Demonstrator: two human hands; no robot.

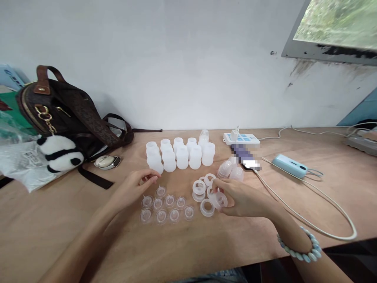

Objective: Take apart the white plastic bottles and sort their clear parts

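My right hand [235,194] pinches a white, translucent bottle collar ring [221,200] between thumb and fingers, tilted over the group of rings. More collar rings [207,207] lie around it on the table, some stacked. My left hand [144,182] hovers with thumb and fingers a little apart, nothing visible between them. Just below its fingertips stands a clear bottle nipple [160,192], and several more nipples [174,215] are laid out in rows, tips up. Behind my hands stand frosted white baby bottles [182,158] in two rows. Clear domed caps [225,169] sit beyond my right hand.
One bottle with a clear cap [204,136] stands at the back right. A phone [244,157], power strip [249,138], blue power bank [290,166] and white cable [324,229] lie right. Left are a backpack [79,114], panda plush [59,153] and watch [113,162].
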